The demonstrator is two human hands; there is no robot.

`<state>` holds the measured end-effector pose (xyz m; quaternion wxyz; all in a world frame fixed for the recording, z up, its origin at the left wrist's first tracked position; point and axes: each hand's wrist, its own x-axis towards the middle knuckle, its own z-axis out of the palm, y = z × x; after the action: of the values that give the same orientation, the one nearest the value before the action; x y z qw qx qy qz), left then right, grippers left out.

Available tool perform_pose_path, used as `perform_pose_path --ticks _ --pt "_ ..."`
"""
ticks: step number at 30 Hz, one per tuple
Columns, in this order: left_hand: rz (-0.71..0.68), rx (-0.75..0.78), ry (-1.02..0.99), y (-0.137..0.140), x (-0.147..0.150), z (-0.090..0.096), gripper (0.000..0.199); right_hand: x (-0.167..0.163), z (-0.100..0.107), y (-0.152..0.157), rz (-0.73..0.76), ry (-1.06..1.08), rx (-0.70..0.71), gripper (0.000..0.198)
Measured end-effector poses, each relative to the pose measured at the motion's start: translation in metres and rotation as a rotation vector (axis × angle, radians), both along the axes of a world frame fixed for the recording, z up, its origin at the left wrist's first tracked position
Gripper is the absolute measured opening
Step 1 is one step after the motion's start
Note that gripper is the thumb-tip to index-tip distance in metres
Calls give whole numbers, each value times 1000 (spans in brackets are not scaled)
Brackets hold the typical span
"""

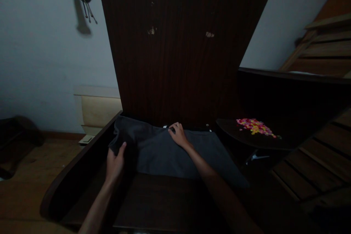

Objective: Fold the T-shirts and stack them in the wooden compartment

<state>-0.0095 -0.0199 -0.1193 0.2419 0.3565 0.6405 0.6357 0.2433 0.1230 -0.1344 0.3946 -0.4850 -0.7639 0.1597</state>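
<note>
A dark grey piece of cloth lies spread across a dark wooden surface, creased at its left end; I cannot tell what kind of item it is. My left hand grips its left edge, thumb on top and the fingers hidden beneath. Near the middle of the far edge, my right hand rests on the cloth with its fingers slightly bent and apart. A small white patch shows at that edge beside the right fingers.
A tall dark wooden panel rises behind the cloth. Raised sides border the surface, including a curved left one. On a rounded shelf at right lies a pile of small colourful pieces. Wooden slats stand farther right.
</note>
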Motion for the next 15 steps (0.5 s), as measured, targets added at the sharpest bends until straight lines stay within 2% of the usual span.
perform_pose_path --ticks 1,4,6,8,11,13,15 --pt "-57 6 88 1 6 3 49 -11 3 -1 91 116 -111 19" --pt "-288 30 334 5 27 10 51 -39 14 -3 311 462 -566 34" --pt "-472 26 502 6 44 9 50 -50 19 -5 395 603 -744 40" --pt "-671 -19 676 8 61 3 47 -55 22 -6 384 668 -777 36" --pt "-927 -138 921 8 79 -11 45 -54 17 -4 222 659 -741 30" --pt "-1010 -193 1028 6 86 -20 45 -49 9 -1 123 624 -686 37" --pt "-1024 -213 1074 4 89 -26 47 -42 -1 3 53 608 -584 31"
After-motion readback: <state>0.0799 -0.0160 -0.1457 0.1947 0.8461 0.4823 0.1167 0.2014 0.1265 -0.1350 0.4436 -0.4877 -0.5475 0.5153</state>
